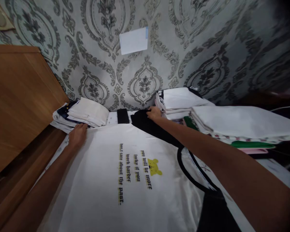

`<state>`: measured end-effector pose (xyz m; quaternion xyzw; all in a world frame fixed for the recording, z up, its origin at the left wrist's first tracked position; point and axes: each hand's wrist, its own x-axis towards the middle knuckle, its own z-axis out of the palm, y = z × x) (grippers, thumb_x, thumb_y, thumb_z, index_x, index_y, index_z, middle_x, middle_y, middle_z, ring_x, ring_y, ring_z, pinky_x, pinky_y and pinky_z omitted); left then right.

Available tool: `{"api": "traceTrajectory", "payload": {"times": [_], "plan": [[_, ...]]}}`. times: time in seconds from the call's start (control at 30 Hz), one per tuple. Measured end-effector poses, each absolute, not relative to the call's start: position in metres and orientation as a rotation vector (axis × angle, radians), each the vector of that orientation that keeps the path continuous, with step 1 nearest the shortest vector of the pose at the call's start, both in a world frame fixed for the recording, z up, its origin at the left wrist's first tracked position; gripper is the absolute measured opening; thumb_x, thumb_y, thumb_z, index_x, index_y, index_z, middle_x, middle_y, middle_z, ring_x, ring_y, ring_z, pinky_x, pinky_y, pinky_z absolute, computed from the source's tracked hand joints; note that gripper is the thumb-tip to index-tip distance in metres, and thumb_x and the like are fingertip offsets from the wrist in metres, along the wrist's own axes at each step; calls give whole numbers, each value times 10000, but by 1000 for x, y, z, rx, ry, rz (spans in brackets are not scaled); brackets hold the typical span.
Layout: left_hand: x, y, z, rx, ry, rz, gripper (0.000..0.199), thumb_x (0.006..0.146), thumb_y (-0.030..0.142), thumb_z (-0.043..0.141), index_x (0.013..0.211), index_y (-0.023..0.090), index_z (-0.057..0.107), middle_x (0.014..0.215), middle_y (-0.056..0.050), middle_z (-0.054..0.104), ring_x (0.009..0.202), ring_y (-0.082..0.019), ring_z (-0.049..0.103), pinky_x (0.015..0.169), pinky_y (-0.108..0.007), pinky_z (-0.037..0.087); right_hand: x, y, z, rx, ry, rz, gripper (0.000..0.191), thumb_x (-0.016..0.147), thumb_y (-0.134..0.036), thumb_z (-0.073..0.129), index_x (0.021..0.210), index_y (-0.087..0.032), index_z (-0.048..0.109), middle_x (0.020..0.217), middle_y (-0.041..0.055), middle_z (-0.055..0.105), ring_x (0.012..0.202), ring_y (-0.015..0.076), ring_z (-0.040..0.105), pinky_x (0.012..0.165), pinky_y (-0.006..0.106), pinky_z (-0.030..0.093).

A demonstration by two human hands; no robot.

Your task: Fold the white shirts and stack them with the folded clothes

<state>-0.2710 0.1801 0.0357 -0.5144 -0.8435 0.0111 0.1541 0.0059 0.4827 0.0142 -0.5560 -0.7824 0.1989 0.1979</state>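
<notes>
A white T-shirt (99, 180) with black sleeves, a black neckband, dark lettering and a yellow bear print is spread out flat in front of me, turned sideways. At its far left corner, by the hem, my left hand (77, 137) has its fingers closed on the white cloth. My right hand (155, 113) reaches across to the far side and pinches the end of the black sleeve (157, 130). The other black sleeve (216, 212) lies nearer to me on the right. Between my hands, just past the shirt's edge, sits a small black rectangular item (123, 116).
Folded clothes (88, 111) are stacked at the back left, beside a wooden panel (21, 103). White folded garments (183, 98) lie behind my right hand, and a larger folded pile (241, 122) is to the right. A patterned wall (145, 74) with a white paper (134, 41) rises behind.
</notes>
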Motion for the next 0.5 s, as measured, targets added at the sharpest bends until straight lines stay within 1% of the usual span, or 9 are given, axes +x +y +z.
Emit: {"api": "traceTrajectory", "payload": {"times": [0.1,0.17,0.23,0.3,0.37,0.43,0.5], "plan": [[-259,162,48,-1452,-2462,49,278,955,208,335,1042,206,598,1100,-93,656,1053,-270,598,652,-321,442,26,458,36,-1502,-2062,697,279,892,-137,500,1161,-130,572,794,66,710,713,182,717,660,275,572],[-253,144,54,-1472,-2456,67,319,977,256,288,1051,211,595,1131,-93,649,1077,-275,591,631,-318,447,53,433,47,-1352,-1941,830,196,893,-156,508,1082,-162,556,787,30,684,701,161,715,642,261,578],[-251,123,55,-1500,-2433,65,373,991,305,232,1037,226,593,1142,-82,645,1101,-276,579,625,-322,464,91,398,54,-1083,-1796,991,107,853,-179,555,960,-186,548,784,12,660,743,175,721,678,292,590],[-255,100,49,-1509,-2391,-8,386,985,351,219,992,248,591,1093,-58,654,1067,-261,587,681,-342,503,134,356,52,-892,-1807,1018,94,808,-246,612,866,-208,550,778,5,663,787,198,715,743,333,590],[-264,79,37,-1515,-2350,-142,335,951,378,271,924,273,588,995,-34,664,997,-240,605,795,-359,527,175,312,43,-858,-1904,895,104,769,-265,629,855,-219,596,833,24,693,856,222,697,811,366,571],[-273,60,21,-1543,-2337,-272,265,896,384,334,879,306,586,921,-12,666,934,-228,622,871,-355,529,207,274,29,-875,-2031,850,166,749,-228,595,905,-225,651,899,35,719,891,230,689,836,374,556],[-279,46,6,-1577,-2363,-339,224,850,376,370,860,338,590,881,7,672,899,-227,638,886,-356,536,227,246,14,-918,-2122,927,239,747,-195,548,946,-231,676,945,36,739,904,232,695,829,371,557]]}}
